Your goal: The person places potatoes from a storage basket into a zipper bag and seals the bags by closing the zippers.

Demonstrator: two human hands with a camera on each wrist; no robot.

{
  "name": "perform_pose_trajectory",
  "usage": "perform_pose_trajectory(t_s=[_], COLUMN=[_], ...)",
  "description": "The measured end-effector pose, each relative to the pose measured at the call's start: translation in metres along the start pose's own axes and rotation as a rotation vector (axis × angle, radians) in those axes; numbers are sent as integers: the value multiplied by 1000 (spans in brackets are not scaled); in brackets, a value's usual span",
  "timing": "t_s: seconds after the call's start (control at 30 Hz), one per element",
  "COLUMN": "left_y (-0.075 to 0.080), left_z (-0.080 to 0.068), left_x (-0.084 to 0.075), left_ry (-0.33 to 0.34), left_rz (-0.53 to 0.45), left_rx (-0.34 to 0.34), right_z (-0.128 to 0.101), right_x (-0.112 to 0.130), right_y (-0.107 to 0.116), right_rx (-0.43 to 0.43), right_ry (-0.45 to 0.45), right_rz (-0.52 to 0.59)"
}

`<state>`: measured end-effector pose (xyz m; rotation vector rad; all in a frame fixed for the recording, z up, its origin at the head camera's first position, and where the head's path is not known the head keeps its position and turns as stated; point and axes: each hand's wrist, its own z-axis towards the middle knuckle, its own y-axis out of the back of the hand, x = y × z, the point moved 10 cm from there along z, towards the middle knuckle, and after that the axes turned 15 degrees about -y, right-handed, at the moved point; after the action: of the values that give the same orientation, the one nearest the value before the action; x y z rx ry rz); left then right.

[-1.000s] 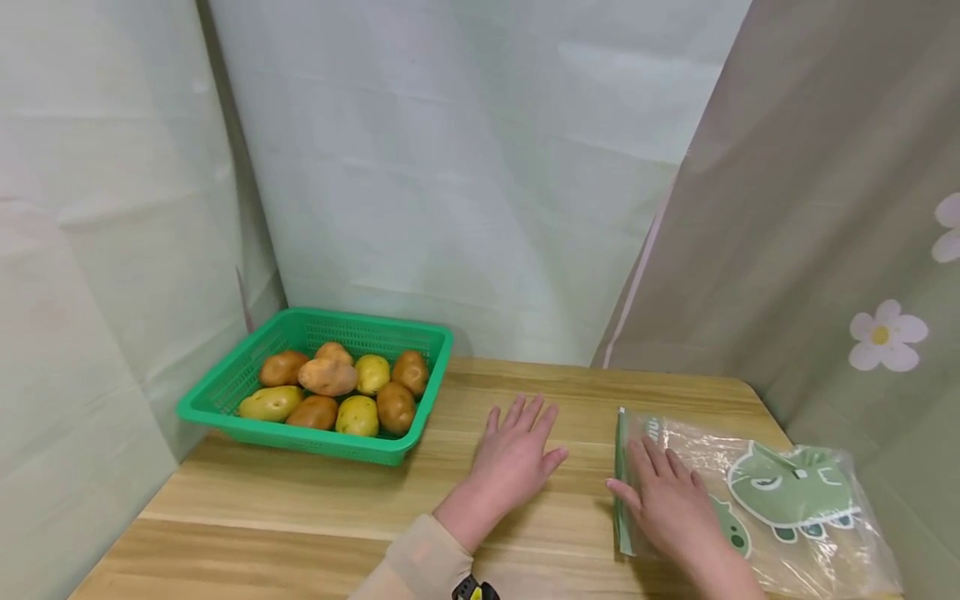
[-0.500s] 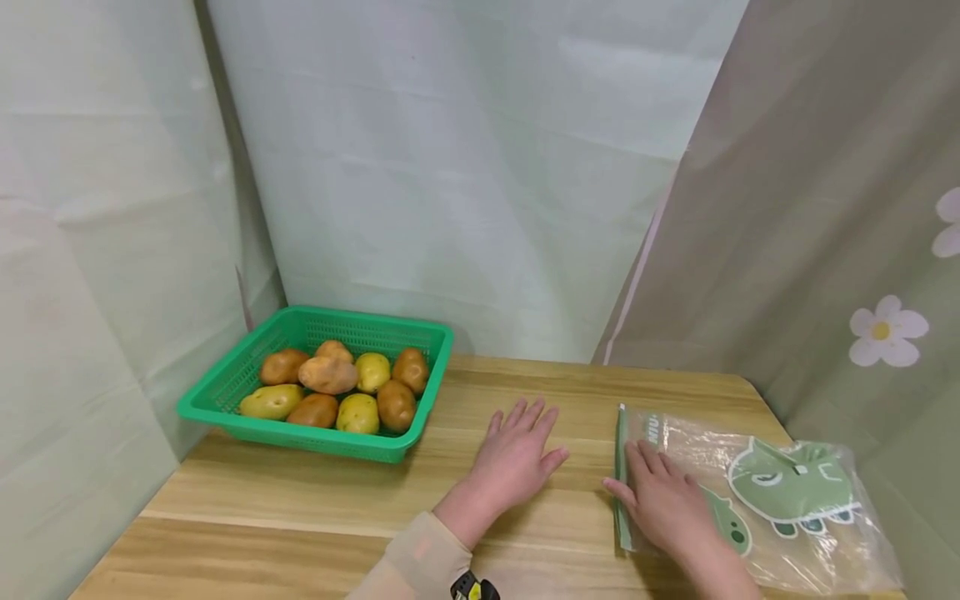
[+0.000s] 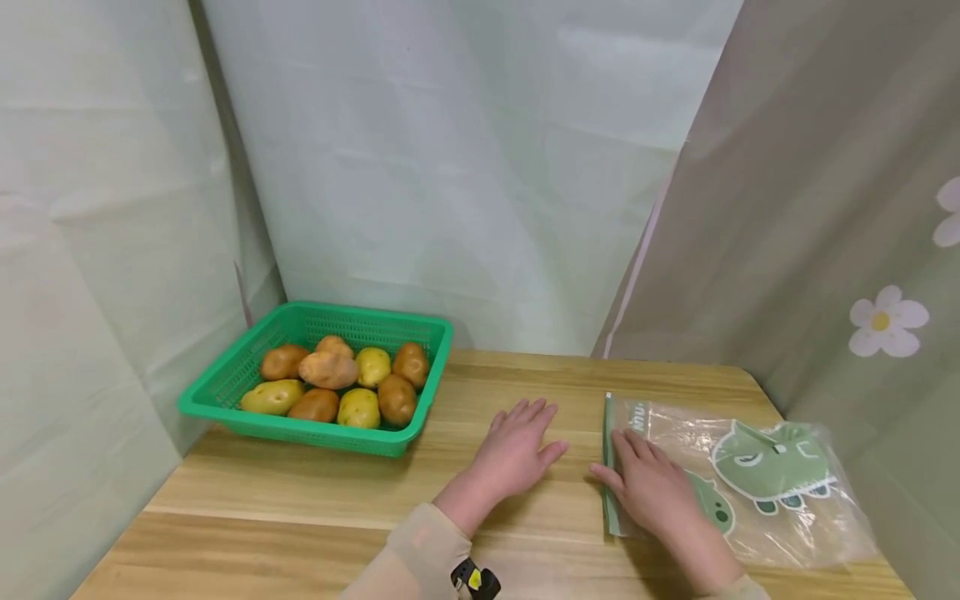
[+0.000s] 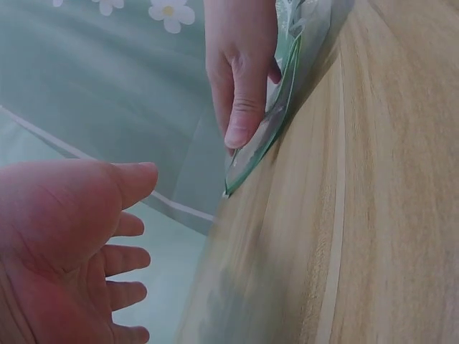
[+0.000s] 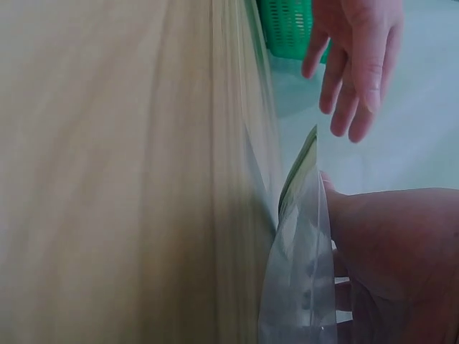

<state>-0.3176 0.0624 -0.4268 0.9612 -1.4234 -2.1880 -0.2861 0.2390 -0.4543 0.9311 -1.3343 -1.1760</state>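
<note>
A clear plastic zip bag (image 3: 772, 475) printed with green dinosaurs lies flat on the right of the wooden table. My right hand (image 3: 652, 487) rests on it near the green zip edge, fingers extended, thumb reaching toward that edge. In the right wrist view the bag (image 5: 297, 287) stands slightly raised off the wood beside the palm. To the left of the bag, my left hand (image 3: 513, 454) is held above the table with fingers spread, holding nothing. The left wrist view shows the same left hand (image 4: 57, 244) apart from the bag.
A green plastic basket (image 3: 315, 437) stands at the back left, holding several brown and yellow potatoes (image 3: 327, 370). Pale curtains (image 3: 465, 167) hang behind and beside the wooden table (image 3: 300, 550). A watch (image 3: 476, 579) is on the left wrist.
My right hand and the bag have shifted a little to the left and away from me. The left hand has hardly moved. The basket of potatoes stays in place.
</note>
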Motion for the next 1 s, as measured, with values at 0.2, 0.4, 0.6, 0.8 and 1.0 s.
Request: perform_pose_trajectory(t_s=[0.2, 0.4, 0.6, 0.8, 1.0], left_y=[4, 10, 14, 17, 15], left_z=[1, 3, 0, -2, -3], left_x=[3, 5, 10, 13, 14], left_ry=[10, 12, 27, 36, 43], left_rz=[-23, -41, -42, -40, -39], left_rx=[-11, -26, -41, -56, -52], right_z=[6, 10, 12, 12, 12], right_x=[6, 12, 18, 22, 26], right_y=[3, 6, 4, 4, 2], right_rx=[-15, -33, -16, -23, -33], right_ry=[-28, -37, -55, -64, -57], right_rz=[16, 42, 50, 73, 108])
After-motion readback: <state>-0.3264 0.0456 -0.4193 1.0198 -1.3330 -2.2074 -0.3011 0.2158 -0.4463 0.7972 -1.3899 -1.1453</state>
